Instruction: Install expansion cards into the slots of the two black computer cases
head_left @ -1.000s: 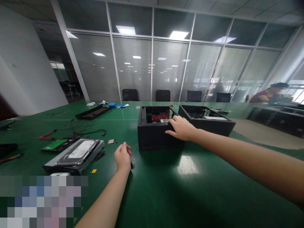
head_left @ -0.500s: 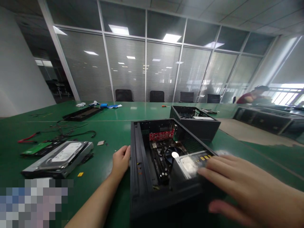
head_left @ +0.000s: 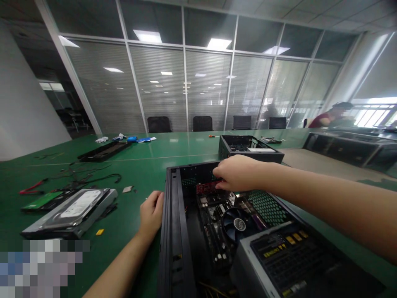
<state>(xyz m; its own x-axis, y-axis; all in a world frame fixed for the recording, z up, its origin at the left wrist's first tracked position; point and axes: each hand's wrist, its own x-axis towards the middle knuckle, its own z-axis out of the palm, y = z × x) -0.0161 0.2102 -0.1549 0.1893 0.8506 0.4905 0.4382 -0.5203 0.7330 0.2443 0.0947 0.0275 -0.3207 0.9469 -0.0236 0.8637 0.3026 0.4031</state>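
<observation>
On a green table (head_left: 139,165), the left hand (head_left: 151,212) rests against an open computer case (head_left: 173,231), fingers curled, while the right hand (head_left: 237,173) pinches a red card (head_left: 206,188) inside.

Both forearms are bare, with no sleeves in view; the left hand (head_left: 151,212) and right hand (head_left: 237,173) wear no gloves, rings or watch.

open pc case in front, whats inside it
Inside the case: a red card at the back under the right hand, a motherboard with a fan, and a power supply nearest. The floor beneath these is hidden.
</observation>
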